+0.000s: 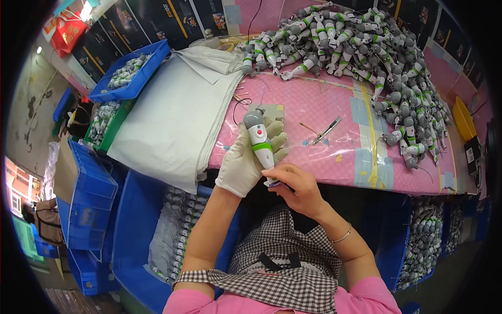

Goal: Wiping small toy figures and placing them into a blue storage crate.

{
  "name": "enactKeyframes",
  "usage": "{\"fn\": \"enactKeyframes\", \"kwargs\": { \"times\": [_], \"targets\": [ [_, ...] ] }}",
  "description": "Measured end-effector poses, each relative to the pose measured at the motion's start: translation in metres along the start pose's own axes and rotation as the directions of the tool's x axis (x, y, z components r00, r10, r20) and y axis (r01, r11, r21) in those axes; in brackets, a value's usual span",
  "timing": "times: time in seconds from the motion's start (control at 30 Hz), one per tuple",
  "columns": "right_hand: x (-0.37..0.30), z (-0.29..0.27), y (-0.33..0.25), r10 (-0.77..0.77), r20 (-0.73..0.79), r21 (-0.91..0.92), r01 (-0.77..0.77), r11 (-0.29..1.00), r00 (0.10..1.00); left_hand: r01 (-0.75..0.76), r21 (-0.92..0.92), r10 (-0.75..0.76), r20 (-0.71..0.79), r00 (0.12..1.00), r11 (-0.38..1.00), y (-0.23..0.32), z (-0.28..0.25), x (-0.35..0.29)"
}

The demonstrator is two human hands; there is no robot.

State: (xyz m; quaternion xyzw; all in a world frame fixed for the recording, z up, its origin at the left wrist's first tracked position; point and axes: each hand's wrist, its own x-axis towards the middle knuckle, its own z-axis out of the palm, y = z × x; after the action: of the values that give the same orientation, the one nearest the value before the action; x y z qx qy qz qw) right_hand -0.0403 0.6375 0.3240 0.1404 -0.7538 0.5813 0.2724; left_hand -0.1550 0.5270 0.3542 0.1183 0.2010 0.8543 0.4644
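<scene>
A white device (pixel 263 152) with a grey rounded top, a green band and a small red button lies tilted in my left hand (pixel 238 166). That hand wears a white glove, and its fingers curve behind the device. My bare right hand (pixel 299 189) pinches the narrow lower end, where a bit of purple shows. Behind the device's grey top, a small grey plate (pixel 275 111) rests on the pink table (pixel 303 172). To the right lie a slim pen-like tool (pixel 328 130) and a thin stick (pixel 309 127).
Similar devices (pixel 334 44) form a large heap along the table's back and right. White sheets (pixel 172 110) are stacked at left. Blue bins (pixel 128 225) flank my lap; more devices fill the bin at right (pixel 421 246). A blue tray (pixel 137 86) stands far left, a yellow container (pixel 464 119) far right.
</scene>
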Motion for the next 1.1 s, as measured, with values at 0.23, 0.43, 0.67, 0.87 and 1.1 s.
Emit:
{"fn": "enactKeyframes", "kwargs": {
  "times": [0.23, 0.43, 0.67, 0.87, 1.1],
  "targets": [
    [-0.001, -0.033, 0.009, 0.178, -0.234, -0.123, -0.210, 0.970, 0.956, 0.082, -0.059, -0.086, -0.064, 0.994, 0.995, -0.007, -0.016, -0.005],
    [0.047, -0.051, 0.026, 0.665, -0.194, 0.673, -0.395, 0.625, 0.722, 0.257, -0.041, -0.260, -0.086, 0.962, 0.965, -0.019, -0.018, -0.023],
    [0.041, -0.053, 0.025, 0.704, -0.139, 0.743, -0.397, 0.539, 0.697, 0.282, 0.212, -0.232, -0.230, 0.945, 0.936, -0.032, -0.029, -0.043],
    [0.039, -0.062, 0.049, 0.714, -0.085, 0.504, -0.589, 0.632, 0.695, 0.360, 0.657, -0.169, -0.337, 0.926, 0.662, -0.035, -0.017, -0.043],
    [0.060, -0.063, 0.078, 0.441, -0.107, -0.131, -0.452, 0.882, 0.891, 0.071, 0.505, 0.106, -0.314, 0.943, 0.860, -0.032, -0.015, -0.017]
  ]
}}
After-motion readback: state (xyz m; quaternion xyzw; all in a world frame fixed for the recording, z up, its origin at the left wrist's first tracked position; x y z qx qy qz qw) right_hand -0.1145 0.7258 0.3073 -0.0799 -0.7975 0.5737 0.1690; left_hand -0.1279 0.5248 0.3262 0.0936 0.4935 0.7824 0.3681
